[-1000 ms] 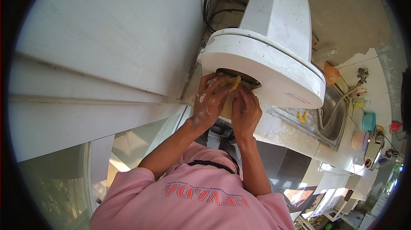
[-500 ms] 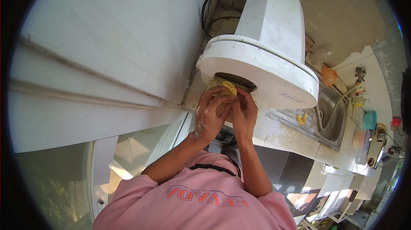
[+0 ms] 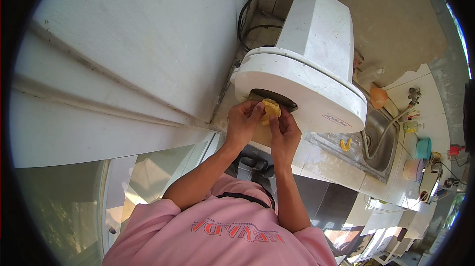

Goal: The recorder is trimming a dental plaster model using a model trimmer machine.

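A yellow dental cast [image 3: 270, 109], with a row of teeth along its edge, is held between my two hands. My left hand [image 3: 241, 126] pinches it from the left with thumb and fingers. On the other side my right hand [image 3: 285, 139] grips it with closed fingers. Both hands are just in front of the dark oval opening in a white model trimmer [image 3: 311, 95]; my fingers hide part of that opening. A second yellow, horseshoe-shaped dental cast [image 3: 346, 145] lies on the sink's drainboard to the right.
Right of the machine is a metal sink [image 3: 385, 140] with a hose curled into it from a wall tap [image 3: 414, 94]. A turquoise cup [image 3: 423, 148] and a pale tub [image 3: 413, 169] stand beyond. Black cables [image 3: 242, 18] hang at the back, beside the white wall [image 3: 138, 33].
My hands have turned the dental cast so that more of its toothed face shows. My right hand has shifted slightly down along it. The whole view has moved slightly.
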`<state>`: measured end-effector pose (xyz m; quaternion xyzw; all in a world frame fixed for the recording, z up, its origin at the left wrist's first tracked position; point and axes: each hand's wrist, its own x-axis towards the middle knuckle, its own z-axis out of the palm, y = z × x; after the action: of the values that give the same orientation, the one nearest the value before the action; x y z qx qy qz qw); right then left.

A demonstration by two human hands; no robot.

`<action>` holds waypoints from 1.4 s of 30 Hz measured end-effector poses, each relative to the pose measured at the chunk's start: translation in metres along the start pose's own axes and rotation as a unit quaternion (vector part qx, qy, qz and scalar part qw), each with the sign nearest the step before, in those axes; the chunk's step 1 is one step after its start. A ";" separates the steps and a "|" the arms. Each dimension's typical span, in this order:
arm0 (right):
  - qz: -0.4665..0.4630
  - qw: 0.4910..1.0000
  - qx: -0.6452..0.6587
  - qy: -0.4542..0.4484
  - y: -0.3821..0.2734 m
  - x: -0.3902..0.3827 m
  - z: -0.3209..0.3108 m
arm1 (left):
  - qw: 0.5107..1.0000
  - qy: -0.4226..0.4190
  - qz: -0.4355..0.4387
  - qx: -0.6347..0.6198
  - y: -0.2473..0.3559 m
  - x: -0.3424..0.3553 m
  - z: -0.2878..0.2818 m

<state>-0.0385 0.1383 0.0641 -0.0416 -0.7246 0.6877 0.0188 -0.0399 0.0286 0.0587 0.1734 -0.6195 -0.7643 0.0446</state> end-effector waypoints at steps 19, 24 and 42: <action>0.031 0.999 -0.042 0.011 0.010 0.010 0.002 | 0.991 0.010 -0.098 -0.091 -0.005 0.018 -0.001; 0.023 0.998 -0.055 0.012 0.009 0.011 0.002 | 0.990 0.019 -0.096 -0.102 -0.004 0.017 0.001; 0.043 0.998 -0.041 0.017 0.010 0.007 0.003 | 0.996 0.012 -0.077 -0.041 -0.007 0.023 0.004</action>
<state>-0.0452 0.1362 0.0535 -0.0855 -0.7489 0.6571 0.0000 -0.0615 0.0277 0.0482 0.2280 -0.5717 -0.7881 -0.0002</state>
